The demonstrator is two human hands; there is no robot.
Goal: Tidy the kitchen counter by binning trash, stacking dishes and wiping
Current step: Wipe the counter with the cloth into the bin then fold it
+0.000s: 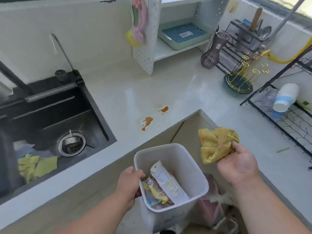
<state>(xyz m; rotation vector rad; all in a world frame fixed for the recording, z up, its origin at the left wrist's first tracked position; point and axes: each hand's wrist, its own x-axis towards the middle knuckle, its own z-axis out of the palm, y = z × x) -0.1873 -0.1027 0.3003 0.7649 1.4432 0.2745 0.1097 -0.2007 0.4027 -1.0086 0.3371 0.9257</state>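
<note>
My left hand (130, 184) grips the left rim of a white plastic bin (190, 159), held below the counter's inner corner. Inside the bin lie a white carton (166, 181) and yellow wrappers (158, 194). My right hand (239, 163) holds a crumpled yellow cloth (215, 143) just right of the bin, above the counter's edge. Two orange sauce stains (147, 121) (164, 109) mark the pale counter (128, 85) a little beyond the bin.
A black sink (50, 115) at the left holds yellow-green cloths (36, 167). A white perforated shelf (148, 39) with a blue tray stands at the back. A vase (213, 49), wire racks (287, 115) and a stack of paper cups (285, 97) crowd the right side.
</note>
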